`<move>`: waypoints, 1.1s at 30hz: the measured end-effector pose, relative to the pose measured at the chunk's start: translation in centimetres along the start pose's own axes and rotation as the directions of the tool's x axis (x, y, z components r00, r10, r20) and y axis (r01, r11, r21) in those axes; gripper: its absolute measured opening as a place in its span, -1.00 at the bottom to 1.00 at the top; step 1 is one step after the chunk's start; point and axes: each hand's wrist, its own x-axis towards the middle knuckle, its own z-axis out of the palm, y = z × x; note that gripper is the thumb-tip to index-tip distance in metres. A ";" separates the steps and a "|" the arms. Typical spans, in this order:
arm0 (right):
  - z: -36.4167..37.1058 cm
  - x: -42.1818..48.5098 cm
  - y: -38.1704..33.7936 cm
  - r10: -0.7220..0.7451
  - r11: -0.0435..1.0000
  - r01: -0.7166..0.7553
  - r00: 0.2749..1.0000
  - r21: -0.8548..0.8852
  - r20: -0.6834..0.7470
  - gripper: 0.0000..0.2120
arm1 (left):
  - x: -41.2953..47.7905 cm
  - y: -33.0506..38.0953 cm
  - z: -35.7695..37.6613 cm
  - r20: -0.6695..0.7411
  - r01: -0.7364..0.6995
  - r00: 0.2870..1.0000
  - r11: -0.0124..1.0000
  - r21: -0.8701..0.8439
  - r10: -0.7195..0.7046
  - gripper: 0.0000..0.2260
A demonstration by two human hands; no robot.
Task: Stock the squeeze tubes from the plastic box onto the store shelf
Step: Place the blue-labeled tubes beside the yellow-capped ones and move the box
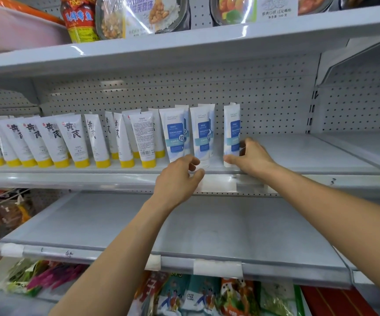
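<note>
- While the right hand is gripping the rightmost tube low down, thumb across the front and fingers curled round its side, that tube is standing on the shelf at the end of the blue-labelled row.
- It is standing cap down with its crimped end pointing up, its long axis close to vertical and its label facing the aisle.
- Balancing on a narrow cap, it is probably risking a topple if let go off plumb, since nothing is propping it on the right.
- A fall leftward could be knocking the neighbouring tube and starting a domino run.
- The left hand is hovering just in front of that neighbour's base, fingers loosely curled and pinching nothing visible; a brush from it could be tipping the row too.
</note>
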 end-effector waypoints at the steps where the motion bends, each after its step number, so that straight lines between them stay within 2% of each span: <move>1: -0.1 -0.4 0.2 -0.007 1.000 0.007 1.000 -0.001 -0.025 -0.45 | -0.2 -0.1 -0.1 -0.008 -0.004 1.000 1.000 0.002 0.004 -0.73; 3: -0.3 -1.6 0.7 -0.083 0.996 0.079 0.989 -0.034 -0.122 -0.42 | -1.0 -0.2 -0.3 -0.026 -0.016 1.000 1.000 0.006 0.016 -0.70; 6: -0.2 -4.2 1.1 -0.312 0.942 0.275 0.929 -0.194 -0.196 -0.57 | -2.6 -0.9 -0.3 -0.038 -0.022 0.999 0.999 0.037 0.023 -0.64; 9: 1.1 -6.4 0.8 -0.489 0.840 0.444 0.868 -0.310 -0.082 -0.64 | -4.4 -2.3 -0.4 -0.047 0.004 0.999 0.996 0.086 0.000 -0.66; 12: 3.7 -7.7 -0.1 -0.567 0.770 0.550 0.822 -0.323 0.048 -0.69 | -6.4 -4.5 -0.8 -0.059 0.063 0.997 0.990 0.124 -0.056 -0.68; 18: 11.8 -8.9 -3.3 -0.572 0.729 0.639 0.766 -0.245 0.294 -0.65 | -10.9 -11.7 -3.0 -0.011 0.146 0.989 0.945 0.294 -0.149 -0.66; 22: 19.2 -9.3 -6.3 -0.556 0.724 0.668 0.713 -0.172 0.428 -0.63 | -14.2 -18.3 -5.0 -0.020 0.270 0.961 0.920 0.286 -0.275 -0.67; 27: 31.2 -10.4 -10.7 -0.537 0.737 0.672 0.651 -0.078 0.537 -0.68 | -18.5 -29.9 -8.9 -0.024 0.484 0.873 0.860 0.163 -0.487 -0.71; 33: 48.3 -13.3 -15.7 -0.425 0.819 0.574 0.574 0.027 0.700 -0.71 | -23.7 -45.6 -13.7 0.004 0.717 0.697 0.697 -0.032 -0.717 -0.76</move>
